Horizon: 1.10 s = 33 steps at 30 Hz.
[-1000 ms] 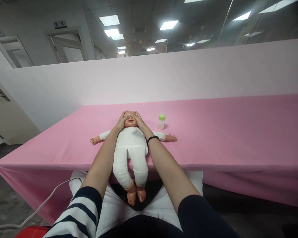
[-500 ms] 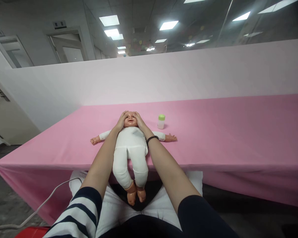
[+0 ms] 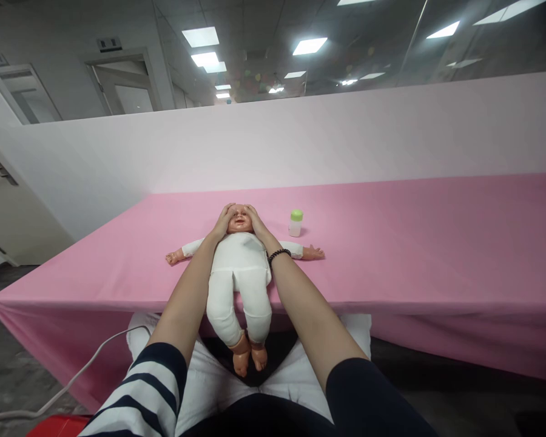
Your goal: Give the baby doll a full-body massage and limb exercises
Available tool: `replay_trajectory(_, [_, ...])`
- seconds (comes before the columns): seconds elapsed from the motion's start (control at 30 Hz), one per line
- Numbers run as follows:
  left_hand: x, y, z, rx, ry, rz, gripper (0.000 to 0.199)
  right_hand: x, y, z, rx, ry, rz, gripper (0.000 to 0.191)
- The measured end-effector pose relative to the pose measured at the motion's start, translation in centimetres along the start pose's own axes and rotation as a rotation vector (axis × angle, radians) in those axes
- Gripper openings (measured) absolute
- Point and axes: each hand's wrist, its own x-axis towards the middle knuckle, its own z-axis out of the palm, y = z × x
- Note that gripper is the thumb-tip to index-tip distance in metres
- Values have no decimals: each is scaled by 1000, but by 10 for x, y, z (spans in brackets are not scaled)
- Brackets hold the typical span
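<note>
A baby doll (image 3: 240,255) in a white cloth suit lies on its back on the pink table, arms stretched out sideways. Its legs hang past the near edge, and the bare feet are over my lap. Against the left side of the doll's head rests my left hand (image 3: 224,220), fingers curved over the brow. On the other side my right hand (image 3: 256,221), with a dark bead bracelet at the wrist, cups the head the same way. Between them the two hold the head; its sides are hidden. A small bottle with a green cap (image 3: 295,223) stands upright to the right.
A pink cloth covers the long table (image 3: 414,243), which meets a white low wall (image 3: 300,142) with glass above. A pale cable (image 3: 79,376) runs at the lower left, near a red object (image 3: 57,426). A door (image 3: 13,200) stands at the left.
</note>
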Motion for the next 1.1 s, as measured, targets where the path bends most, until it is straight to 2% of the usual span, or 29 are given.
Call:
replay_trajectory(0.13, [-4,0,-2,-7,-23,-21,64,-9,-5,-1,0,-29,50,63])
replay_trajectory(0.47, [-10,10,1,-39,-22,-85,61,-10,-7,-3,-27,-7,88,66])
replay_trajectory(0.63, [-9,10,2,-50,-23,-93,58,-4,-2,-5,-55,11,69,60])
replay_trajectory(0.83, [-2,6,2,-21,30,-76,41,4,3,-3,-48,53,18,49])
replay_trajectory(1.1, [-4,10,4,-28,39,-84,46,-3,-2,-1,-32,28,16,47])
